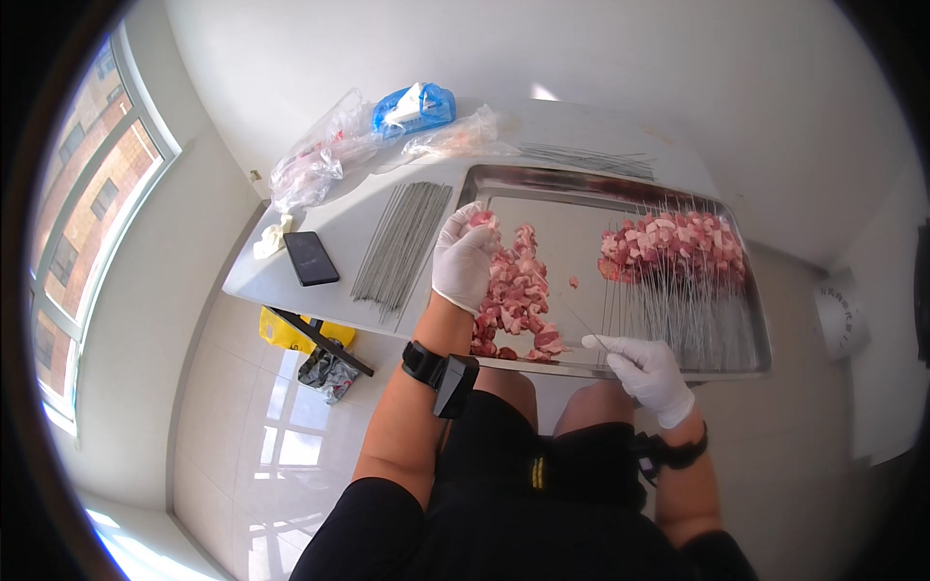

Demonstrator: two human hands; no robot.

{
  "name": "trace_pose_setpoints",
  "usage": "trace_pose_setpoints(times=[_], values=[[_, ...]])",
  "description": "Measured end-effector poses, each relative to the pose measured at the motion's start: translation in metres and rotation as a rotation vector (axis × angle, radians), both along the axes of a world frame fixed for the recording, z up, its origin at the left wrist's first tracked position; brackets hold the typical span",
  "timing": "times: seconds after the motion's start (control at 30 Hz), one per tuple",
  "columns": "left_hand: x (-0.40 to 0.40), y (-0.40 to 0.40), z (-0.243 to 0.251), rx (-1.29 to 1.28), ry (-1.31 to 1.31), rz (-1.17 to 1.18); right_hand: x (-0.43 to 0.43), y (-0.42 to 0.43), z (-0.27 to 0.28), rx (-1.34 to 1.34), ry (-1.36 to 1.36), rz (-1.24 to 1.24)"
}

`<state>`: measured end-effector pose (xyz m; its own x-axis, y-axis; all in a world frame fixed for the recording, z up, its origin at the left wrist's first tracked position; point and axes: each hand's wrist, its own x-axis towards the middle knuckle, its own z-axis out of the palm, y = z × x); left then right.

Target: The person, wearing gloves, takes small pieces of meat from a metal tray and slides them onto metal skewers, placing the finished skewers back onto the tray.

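My left hand (463,258), in a white glove, is raised over the left side of a steel tray (563,218). Its curled fingers hold a piece of raw meat (482,217). Below and beside it lies a pile of cut raw meat (517,290), partly hidden by the hand. My right hand (647,374), also gloved, is at the tray's near edge and grips a thin metal skewer (585,327). The skewer slants up and left, and no meat shows on it. Loaded meat skewers (676,240) lie stacked in the tray's right part, their bare ends towards me.
Bare metal skewers (403,247) lie left of the tray, with more skewers (588,160) behind it. A phone (312,258), a crumpled glove-like white item (274,238), clear plastic bags (312,171) and a blue bag (414,109) rest on the table (251,279). A yellow bag (280,330) is underneath.
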<state>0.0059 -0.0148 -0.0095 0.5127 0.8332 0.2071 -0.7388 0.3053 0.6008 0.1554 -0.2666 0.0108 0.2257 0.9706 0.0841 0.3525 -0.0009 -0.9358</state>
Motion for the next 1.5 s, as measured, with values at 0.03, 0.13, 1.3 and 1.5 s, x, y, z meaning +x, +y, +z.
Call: trace_pose_setpoints(times=[0.03, 0.13, 1.3, 1.5], values=[[0.001, -0.003, 0.003, 0.075, 0.027, 0.069, 0.001, 0.0, 0.0, -0.011, 0.001, -0.003], [0.005, -0.01, 0.01, 0.2, 0.19, 0.25, 0.001, 0.0, -0.004, -0.015, 0.002, -0.011], [0.003, -0.001, 0.0, 0.086, 0.0, -0.074, -0.001, -0.001, 0.006, -0.011, -0.044, -0.005], [0.002, -0.003, 0.002, 0.075, 0.016, -0.046, -0.002, -0.002, 0.006, 0.006, -0.055, -0.024]])
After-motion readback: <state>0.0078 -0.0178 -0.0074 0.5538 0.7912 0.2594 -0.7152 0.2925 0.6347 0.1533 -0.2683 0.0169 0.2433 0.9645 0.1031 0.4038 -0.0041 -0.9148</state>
